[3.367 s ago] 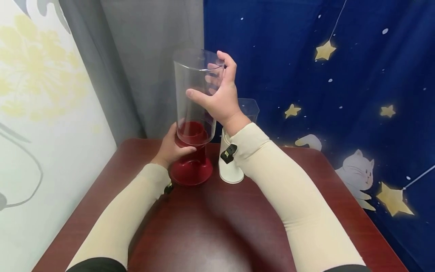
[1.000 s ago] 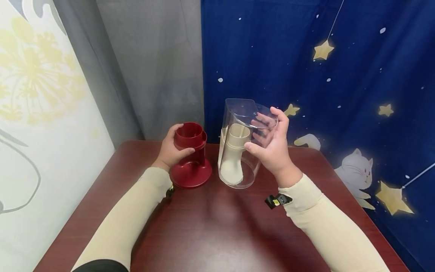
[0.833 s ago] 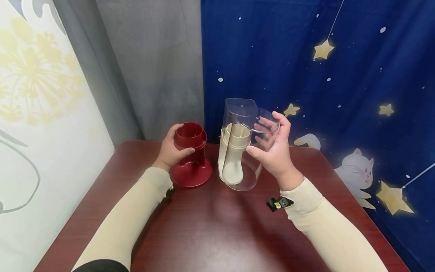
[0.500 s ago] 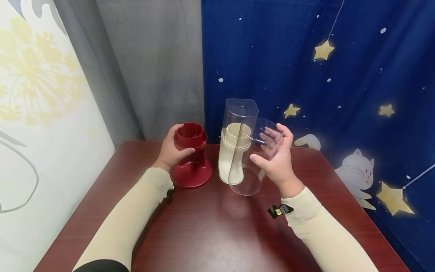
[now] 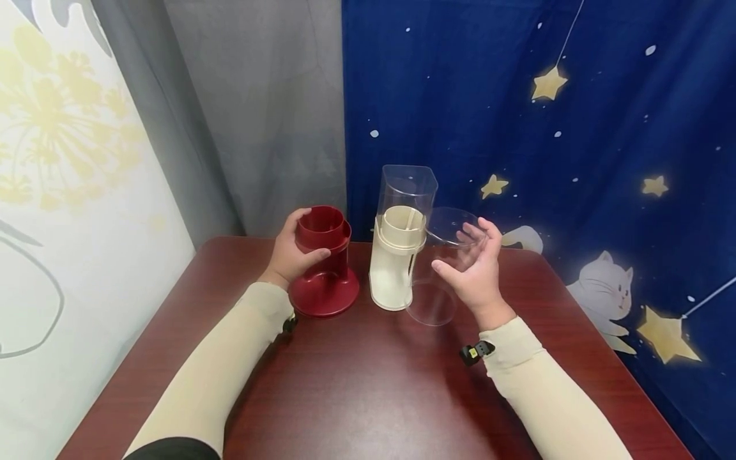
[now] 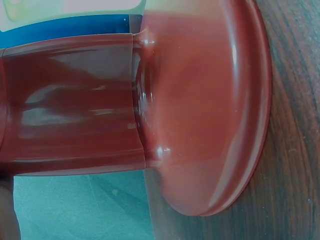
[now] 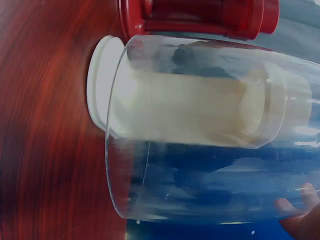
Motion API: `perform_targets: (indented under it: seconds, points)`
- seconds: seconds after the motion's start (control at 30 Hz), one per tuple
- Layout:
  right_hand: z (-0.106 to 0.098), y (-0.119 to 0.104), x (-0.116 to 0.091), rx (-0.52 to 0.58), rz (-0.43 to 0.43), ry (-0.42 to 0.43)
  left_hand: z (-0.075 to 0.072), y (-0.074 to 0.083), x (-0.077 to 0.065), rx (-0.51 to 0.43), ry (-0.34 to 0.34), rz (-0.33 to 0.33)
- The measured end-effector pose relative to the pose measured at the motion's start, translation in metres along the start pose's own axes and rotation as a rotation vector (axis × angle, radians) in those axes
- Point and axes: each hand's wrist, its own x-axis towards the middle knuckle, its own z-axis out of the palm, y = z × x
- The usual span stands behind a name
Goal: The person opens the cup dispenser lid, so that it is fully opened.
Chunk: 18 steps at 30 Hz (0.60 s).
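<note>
A red plastic stand with a wide round foot and a cup-like top stands upright on the table, its foot also large in the left wrist view. My left hand grips the upper part with thumb and fingers around it. My right hand holds a clear plastic cylinder by its side, fingers behind and thumb in front. The cylinder is slightly tilted, right of a cream stand-like appliance with a round collar and a clear tank at its back. Whether the cylinder's lower end touches the table cannot be told.
The dark red wooden table extends toward me. A grey curtain and a blue star-patterned curtain hang close behind it. A white patterned surface borders the left side.
My right hand lifted the cylinder off above the red stand, then carried it down and right, past the front of the cream appliance to its right side. My left hand stays on the red stand.
</note>
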Motion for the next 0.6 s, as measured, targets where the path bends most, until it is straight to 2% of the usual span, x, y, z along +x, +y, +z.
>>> perform_targets:
  seconds: [0.3,0.6]
  points:
    - [-0.007,0.017,0.007,0.032,-0.031,0.047,0.002,-0.010,0.004,-0.031,0.013,-0.004]
    - [-0.016,0.030,0.013,-0.052,-0.012,0.106,0.004,-0.016,0.005,-0.026,0.020,0.003]
